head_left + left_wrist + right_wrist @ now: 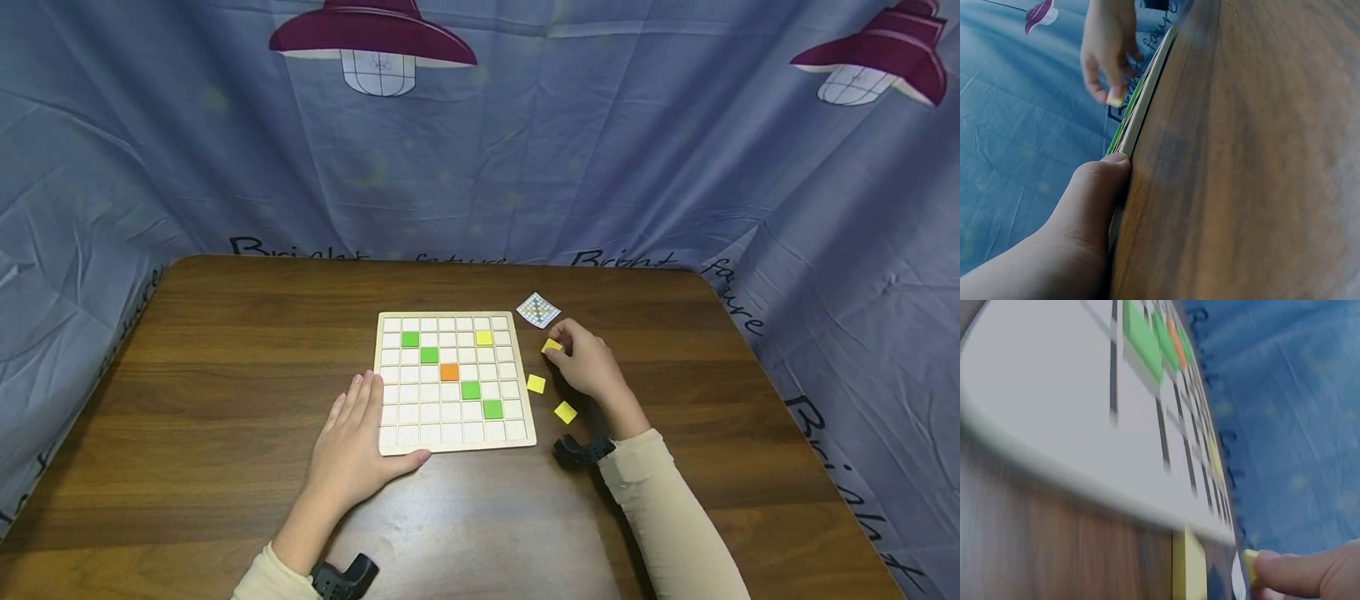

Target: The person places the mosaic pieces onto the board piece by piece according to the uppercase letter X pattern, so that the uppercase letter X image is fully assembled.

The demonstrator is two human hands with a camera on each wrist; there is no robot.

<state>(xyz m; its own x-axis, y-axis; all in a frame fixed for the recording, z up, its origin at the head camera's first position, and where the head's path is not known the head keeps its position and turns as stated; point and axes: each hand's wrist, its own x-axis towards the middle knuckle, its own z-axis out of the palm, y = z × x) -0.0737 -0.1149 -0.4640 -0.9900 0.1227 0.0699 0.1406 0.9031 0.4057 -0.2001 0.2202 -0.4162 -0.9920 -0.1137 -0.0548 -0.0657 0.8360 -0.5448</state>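
A square board (405, 414) with a grid of white cells lies on the table. Four-cornered green tiles (470, 390), an orange tile (449, 372) and one yellow tile (483, 337) sit in its cells, the green and orange ones along a diagonal. My left hand (352, 450) rests flat at the board's left side, fingers straight, with the thumb (1107, 164) against its near edge. To the right of the board, my right hand (588, 364) pinches a yellow tile (552, 346) between thumb and fingertips. That tile also shows in the right wrist view.
Two loose yellow tiles, one (536, 383) beside the board's right edge and another (566, 412) nearer me, lie on the wooden table (247, 358). A small card (538, 310) with a coloured grid pattern lies beyond the right hand. A blue curtain (487, 183) hangs behind the table.
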